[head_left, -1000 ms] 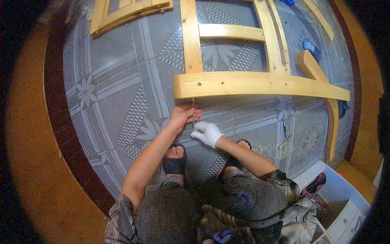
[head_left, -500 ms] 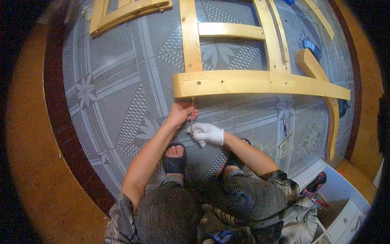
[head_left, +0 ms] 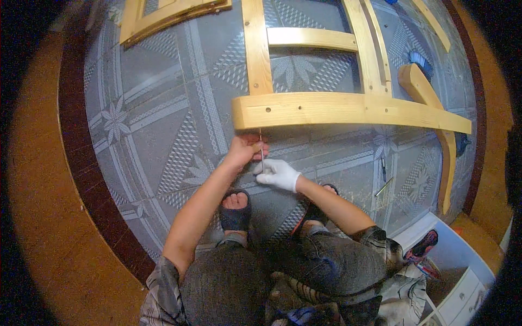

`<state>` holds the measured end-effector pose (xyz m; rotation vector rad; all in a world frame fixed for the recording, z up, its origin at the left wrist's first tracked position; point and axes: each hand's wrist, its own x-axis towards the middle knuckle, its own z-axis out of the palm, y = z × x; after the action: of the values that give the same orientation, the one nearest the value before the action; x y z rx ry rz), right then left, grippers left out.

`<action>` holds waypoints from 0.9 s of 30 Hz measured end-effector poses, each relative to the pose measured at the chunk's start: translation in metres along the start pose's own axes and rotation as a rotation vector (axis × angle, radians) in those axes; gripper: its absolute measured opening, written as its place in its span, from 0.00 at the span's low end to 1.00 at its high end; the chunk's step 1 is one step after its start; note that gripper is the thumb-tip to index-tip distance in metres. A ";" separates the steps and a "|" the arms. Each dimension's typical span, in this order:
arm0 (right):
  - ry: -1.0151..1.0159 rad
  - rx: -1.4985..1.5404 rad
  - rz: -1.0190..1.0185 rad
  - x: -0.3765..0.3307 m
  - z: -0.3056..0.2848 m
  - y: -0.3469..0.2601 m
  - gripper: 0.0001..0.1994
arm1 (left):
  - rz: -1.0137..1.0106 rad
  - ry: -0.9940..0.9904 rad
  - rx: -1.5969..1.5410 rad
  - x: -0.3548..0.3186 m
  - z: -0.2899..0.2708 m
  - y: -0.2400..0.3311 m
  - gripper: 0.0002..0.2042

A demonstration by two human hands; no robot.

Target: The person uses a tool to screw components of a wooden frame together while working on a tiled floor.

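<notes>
A pale wooden frame lies in front of me, its long curved rail (head_left: 337, 108) nearest, with round holes in its top face. A thin metal rod (head_left: 262, 155) runs from the rail's near side towards me. Curled around it close to the rail is my bare left hand (head_left: 244, 150), closed. My right hand (head_left: 280, 176), in a white glove, pinches the rod's near end. Whether that end is bent or has a handle is hidden by the fingers, and so is the tip at the rail.
Beyond the rail stand an upright slat (head_left: 257, 49) and a crosspiece (head_left: 312, 39). A curved wooden leg (head_left: 447, 168) lies at the right. Pen-like tools (head_left: 384, 187) are on the tiles. A white drawer box (head_left: 459, 250) is beside my right knee; a wooden panel (head_left: 176, 16) lies far left.
Both hands stay on the rod. The gloved fingers have shifted their grip at its near end and moved slightly up. The view has shifted slightly.
</notes>
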<state>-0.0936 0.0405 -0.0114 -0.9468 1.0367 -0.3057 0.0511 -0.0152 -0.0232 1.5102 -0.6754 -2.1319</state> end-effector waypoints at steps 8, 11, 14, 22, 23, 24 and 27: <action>0.291 -0.646 0.043 0.000 0.024 0.004 0.10 | -0.030 -0.004 -0.031 -0.001 0.003 0.003 0.08; 0.425 -0.896 0.084 -0.005 0.027 0.004 0.09 | -0.030 0.017 0.012 -0.001 0.009 0.003 0.08; 0.405 -0.805 -0.018 -0.010 0.017 0.004 0.10 | -0.039 0.015 0.001 0.002 0.005 0.003 0.08; 0.037 -0.516 -0.213 -0.005 -0.004 -0.005 0.11 | -0.066 -0.010 -0.139 -0.001 0.004 0.003 0.08; 0.008 -0.486 -0.103 -0.004 -0.003 -0.006 0.11 | -0.052 -0.024 -0.149 -0.002 0.003 0.003 0.08; 0.006 -0.484 -0.105 -0.003 -0.001 -0.005 0.11 | -0.039 -0.038 -0.159 -0.002 0.002 0.002 0.08; 0.180 -0.690 -0.100 0.001 0.009 -0.009 0.11 | -0.030 -0.040 -0.149 0.000 0.002 0.000 0.08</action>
<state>-0.0843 0.0394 -0.0032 -1.6156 1.2930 -0.1106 0.0491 -0.0146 -0.0222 1.4105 -0.4983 -2.1876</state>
